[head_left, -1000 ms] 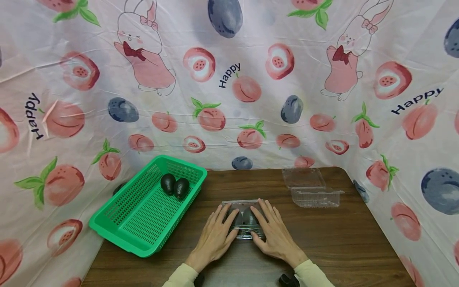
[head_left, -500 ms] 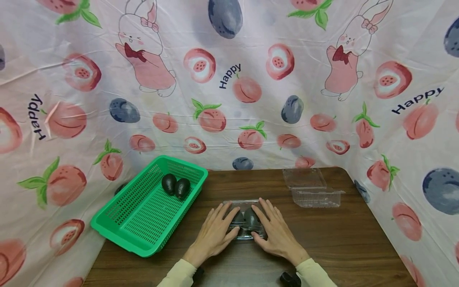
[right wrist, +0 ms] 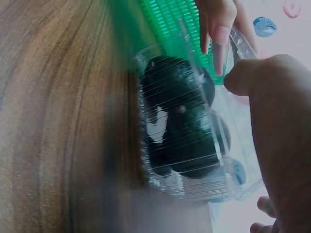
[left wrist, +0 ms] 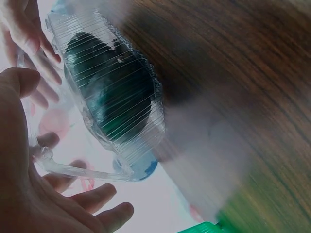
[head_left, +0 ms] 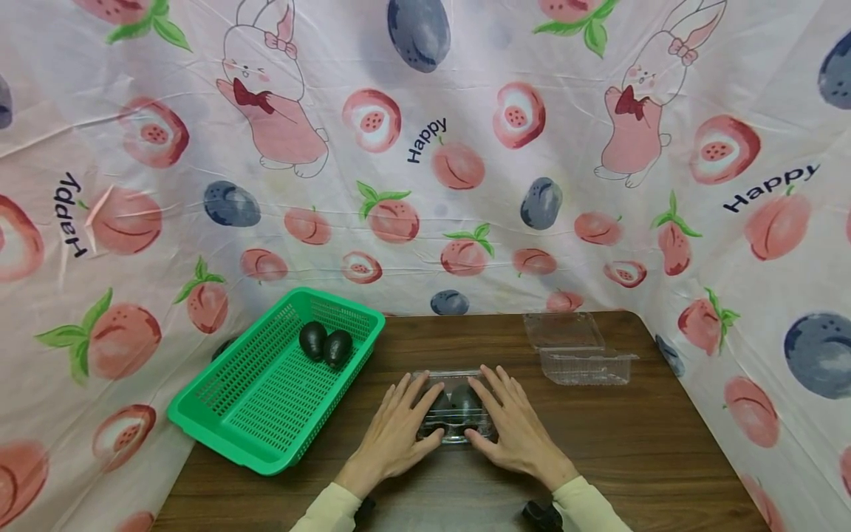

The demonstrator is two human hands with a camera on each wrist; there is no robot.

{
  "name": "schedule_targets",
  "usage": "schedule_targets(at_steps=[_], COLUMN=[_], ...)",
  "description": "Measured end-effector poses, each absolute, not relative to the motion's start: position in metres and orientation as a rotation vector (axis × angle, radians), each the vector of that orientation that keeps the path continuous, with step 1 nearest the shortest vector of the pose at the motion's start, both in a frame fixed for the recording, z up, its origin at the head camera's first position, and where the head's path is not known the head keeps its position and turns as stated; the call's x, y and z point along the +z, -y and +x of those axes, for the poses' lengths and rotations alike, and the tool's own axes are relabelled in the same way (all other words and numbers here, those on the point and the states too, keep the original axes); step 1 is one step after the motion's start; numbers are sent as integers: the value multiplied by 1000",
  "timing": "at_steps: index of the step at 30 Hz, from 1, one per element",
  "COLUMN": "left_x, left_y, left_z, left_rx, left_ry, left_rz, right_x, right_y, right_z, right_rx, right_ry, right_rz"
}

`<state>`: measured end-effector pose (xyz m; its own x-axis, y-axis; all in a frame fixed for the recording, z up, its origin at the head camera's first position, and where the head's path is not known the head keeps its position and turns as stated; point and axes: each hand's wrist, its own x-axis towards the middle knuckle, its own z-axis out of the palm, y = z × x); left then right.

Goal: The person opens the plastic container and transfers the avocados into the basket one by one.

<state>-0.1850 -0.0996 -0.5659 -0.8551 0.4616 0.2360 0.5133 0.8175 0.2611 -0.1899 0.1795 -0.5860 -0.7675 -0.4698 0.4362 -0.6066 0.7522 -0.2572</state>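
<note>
A clear plastic clamshell box (head_left: 455, 415) lies shut on the wooden table (head_left: 631, 443), with dark avocados inside. My left hand (head_left: 397, 432) lies on its left half and my right hand (head_left: 515, 430) on its right half. The fingers lie straight over the lid and the thumbs touch its near edge. In the left wrist view the box (left wrist: 114, 97) shows its ribbed side beside my left hand (left wrist: 22, 194). The right wrist view has the box (right wrist: 180, 131) next to my right hand (right wrist: 279, 121), with the left hand's fingers (right wrist: 214, 24) on the lid.
A green plastic basket (head_left: 266, 403) stands at the left with two dark avocados (head_left: 324, 345) at its far end. An empty clear clamshell box (head_left: 577, 351) lies open at the back right. A fruit-printed cloth (head_left: 425, 185) walls in the table on three sides.
Both hands stay on the clear box; the fingers have only shifted slightly on the lid.
</note>
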Motion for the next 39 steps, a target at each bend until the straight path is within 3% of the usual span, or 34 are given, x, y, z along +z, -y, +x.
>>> schedule_targets(at_steps=[39], left_x=[-538], left_y=[119], left_z=[-191], left_rx=[-371], left_ry=[2531], left_rz=[-788], right_x=[-551], right_y=[-204], right_z=[-186], right_rx=[540], right_ry=[2464], right_rz=[761])
